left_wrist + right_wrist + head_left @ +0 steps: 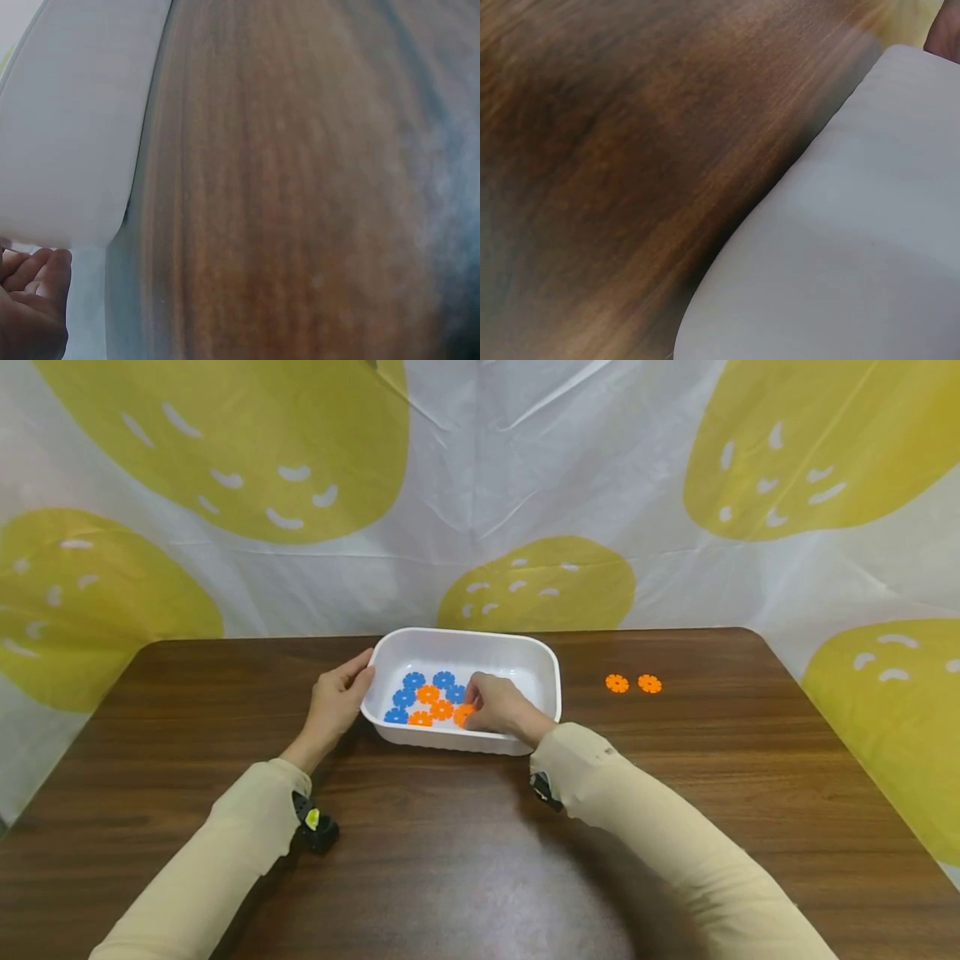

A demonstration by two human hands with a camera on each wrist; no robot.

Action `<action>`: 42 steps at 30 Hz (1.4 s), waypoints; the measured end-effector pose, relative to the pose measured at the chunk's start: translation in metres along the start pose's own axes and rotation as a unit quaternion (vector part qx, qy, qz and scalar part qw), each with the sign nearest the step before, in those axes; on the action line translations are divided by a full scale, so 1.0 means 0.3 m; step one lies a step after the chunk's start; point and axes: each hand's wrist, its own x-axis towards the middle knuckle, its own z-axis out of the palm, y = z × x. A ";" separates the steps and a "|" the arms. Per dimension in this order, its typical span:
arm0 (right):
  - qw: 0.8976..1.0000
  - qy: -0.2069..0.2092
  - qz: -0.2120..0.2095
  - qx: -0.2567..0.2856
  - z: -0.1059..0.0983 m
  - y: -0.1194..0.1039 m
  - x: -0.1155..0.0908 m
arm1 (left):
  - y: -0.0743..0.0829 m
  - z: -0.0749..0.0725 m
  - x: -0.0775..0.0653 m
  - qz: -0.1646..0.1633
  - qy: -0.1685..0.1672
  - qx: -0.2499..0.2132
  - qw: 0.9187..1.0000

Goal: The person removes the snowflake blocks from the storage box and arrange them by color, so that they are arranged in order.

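A white plastic bin (536, 672) stands near the far side of the table. My left hand (337, 697) holds its left end, thumb at the rim; in the left wrist view the fingers of that hand (34, 300) lie against the bin's end (75, 135). Inside, blue notched discs (413, 681) and orange notched discs (441, 709) lie gathered toward the left and middle. Reaching over the near rim, my right hand (495, 703) pinches an orange disc (462, 717) with its fingertips, partly hiding it. The right wrist view shows mostly the bin's outer wall (855, 225).
Two more orange discs (617, 683) lie side by side on the brown wooden table (465, 843), right of the bin. Behind the table's far edge hangs a white curtain (465, 485) with yellow shapes.
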 end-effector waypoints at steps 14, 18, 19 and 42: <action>0.994 0.053 0.031 0.091 -0.007 0.006 0.002 | -0.008 0.005 0.003 -0.001 -0.001 0.002 1.000; 0.988 0.065 0.039 0.136 -0.019 0.007 -0.001 | -0.011 0.007 0.004 0.000 -0.001 0.003 1.000; 0.986 0.067 0.040 0.151 -0.023 0.008 -0.002 | -0.010 0.007 0.004 0.000 -0.001 0.003 1.000; 0.919 0.191 0.059 0.340 -0.260 0.145 -0.099 | -0.004 -0.007 0.003 0.002 0.001 -0.004 1.000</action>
